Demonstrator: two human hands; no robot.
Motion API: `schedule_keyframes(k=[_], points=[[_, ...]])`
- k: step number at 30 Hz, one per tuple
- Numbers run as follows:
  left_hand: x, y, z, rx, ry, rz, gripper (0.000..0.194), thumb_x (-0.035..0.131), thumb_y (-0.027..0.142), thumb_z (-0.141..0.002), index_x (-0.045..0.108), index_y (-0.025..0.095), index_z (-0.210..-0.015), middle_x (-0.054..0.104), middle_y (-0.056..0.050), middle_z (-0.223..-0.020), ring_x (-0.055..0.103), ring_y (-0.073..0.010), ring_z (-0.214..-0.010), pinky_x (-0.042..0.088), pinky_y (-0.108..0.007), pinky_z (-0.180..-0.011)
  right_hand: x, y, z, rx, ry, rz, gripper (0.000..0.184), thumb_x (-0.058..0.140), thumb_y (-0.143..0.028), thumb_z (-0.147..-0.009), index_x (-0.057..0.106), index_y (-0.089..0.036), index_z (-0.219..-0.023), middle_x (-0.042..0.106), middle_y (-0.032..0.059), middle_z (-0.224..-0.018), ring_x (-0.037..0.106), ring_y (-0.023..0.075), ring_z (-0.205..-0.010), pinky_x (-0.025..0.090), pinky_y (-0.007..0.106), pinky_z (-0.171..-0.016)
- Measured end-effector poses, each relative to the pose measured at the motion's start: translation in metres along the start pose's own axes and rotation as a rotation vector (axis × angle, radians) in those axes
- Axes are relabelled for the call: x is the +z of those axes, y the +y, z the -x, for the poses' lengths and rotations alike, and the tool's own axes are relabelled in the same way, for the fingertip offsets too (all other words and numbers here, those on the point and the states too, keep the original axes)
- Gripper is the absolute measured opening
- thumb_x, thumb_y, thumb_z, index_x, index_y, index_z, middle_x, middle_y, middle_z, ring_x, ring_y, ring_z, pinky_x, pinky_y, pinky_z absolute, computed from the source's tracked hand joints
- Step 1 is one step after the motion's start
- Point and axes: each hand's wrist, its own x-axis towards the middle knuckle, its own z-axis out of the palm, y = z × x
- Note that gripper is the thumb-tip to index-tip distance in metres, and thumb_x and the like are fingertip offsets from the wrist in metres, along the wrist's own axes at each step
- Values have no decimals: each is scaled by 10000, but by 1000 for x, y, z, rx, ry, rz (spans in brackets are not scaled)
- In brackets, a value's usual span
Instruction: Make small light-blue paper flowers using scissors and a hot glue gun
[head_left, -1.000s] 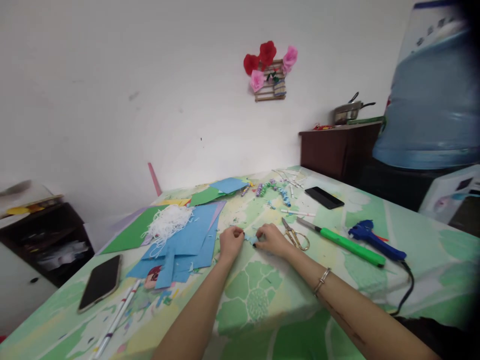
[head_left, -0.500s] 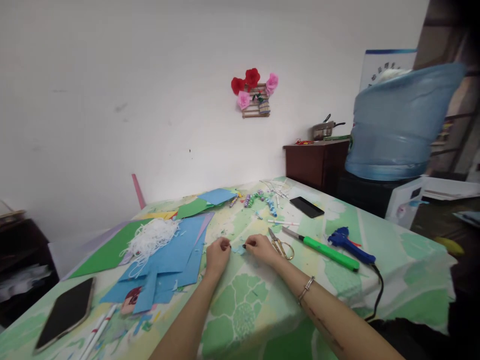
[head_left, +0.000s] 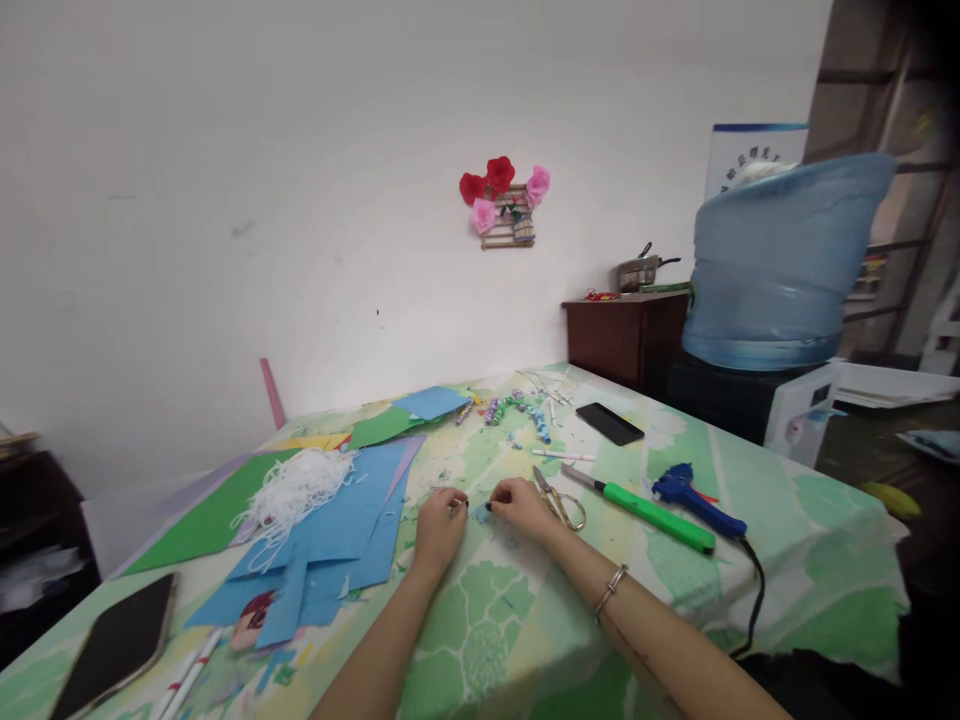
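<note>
My left hand is raised just over the tablecloth, its fingers curled into a pinch; what sits in its fingertips is too small to make out. Facing it, my right hand pinches at a small piece of light blue paper, which shows in the narrow gap between the hands. Gold-handled scissors lie beside my right hand, blades partly spread. Right of them are a green-handled craft knife and a blue glue gun with a black cord.
Blue paper sheets and a heap of white paper shreds lie at left. Phones rest at front left and back right. Curled paper strips are farther back. A large blue water bottle stands beyond the table's right side.
My hands have come slightly closer together, and less of the blue paper shows between them. The whole view has shifted a little; the things on the table lie as before.
</note>
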Motion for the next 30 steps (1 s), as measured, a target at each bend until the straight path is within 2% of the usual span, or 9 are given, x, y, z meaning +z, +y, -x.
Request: schedule_keyframes(k=[4, 7, 10, 13, 16, 19, 22, 26, 30], points=[[6, 4, 6, 41, 25, 37, 150, 481, 97, -687, 604, 173, -727, 613, -43, -780, 565, -173, -760, 450, -309, -709, 1, 5, -2, 0, 8, 7, 178, 531, -154, -681, 689, -138, -763, 690, 47, -734, 604, 137, -678, 415, 195, -593], [9, 10, 6, 124, 6, 35, 165, 472, 108, -716, 602, 189, -776, 605, -57, -899, 549, -189, -884, 434, -341, -797, -16, 10, -18, -26, -11, 34, 165, 560, -155, -668, 688, -159, -772, 690, 26, -734, 607, 127, -682, 423, 188, -614], [11, 15, -8, 217, -32, 33, 171, 477, 104, -724, 596, 195, -806, 588, -58, -951, 524, -193, -941, 402, -355, -856, -52, 20, -55, -32, 7, 91, 168, 560, -142, -676, 689, -192, -771, 690, -2, -780, 604, 120, -749, 418, 184, -686], [15, 15, -36, 239, -71, 48, 160, 484, 102, -722, 596, 196, -785, 588, -52, -933, 531, -184, -916, 405, -340, -845, -88, 36, -102, 58, 80, 186, 159, 565, -129, -683, 685, -181, -775, 681, 15, -814, 595, 150, -823, 410, 213, -734], [27, 5, -69, 212, -97, 34, 150, 486, 89, -712, 594, 180, -764, 587, -61, -921, 530, -180, -911, 400, -326, -845, -105, 55, -142, 193, 101, 266, 88, 593, -160, -726, 660, -141, -780, 657, 44, -817, 584, 171, -845, 423, 277, -767], [44, -12, -104, 133, -120, -31, 140, 493, 84, -700, 596, 161, -757, 587, -69, -877, 530, -184, -880, 393, -325, -837, -99, 73, -170, 307, 66, 294, 188, 530, -285, -829, 595, -123, -899, 610, 40, -914, 579, 146, -813, 469, 324, -733], [65, -33, -137, 0, -128, -79, 147, 502, 86, -695, 602, 153, -778, 583, -71, -878, 531, -180, -868, 391, -304, -821, -79, 86, -195, 375, 36, 291, 234, 499, -296, -852, 557, -119, -993, 585, 52, -961, 577, 139, -797, 491, 313, -693], [96, -56, -175, -27, -131, -90, 156, 513, 74, -679, 606, 149, -779, 582, -84, -869, 535, -194, -877, 395, -301, -795, -49, 98, -224, 438, 77, 330, 253, 502, -290, -850, 541, -125, -1037, 565, 70, -1016, 568, 154, -850, 485, 329, -727], [123, -70, -202, -40, -142, -88, 126, 518, 120, -703, 614, 156, -776, 570, -100, -881, 530, -210, -889, 394, -312, -789, -32, 114, -248, 501, 128, 402, 238, 508, -282, -847, 542, -139, -1033, 559, 67, -1032, 558, 166, -898, 471, 347, -764]])
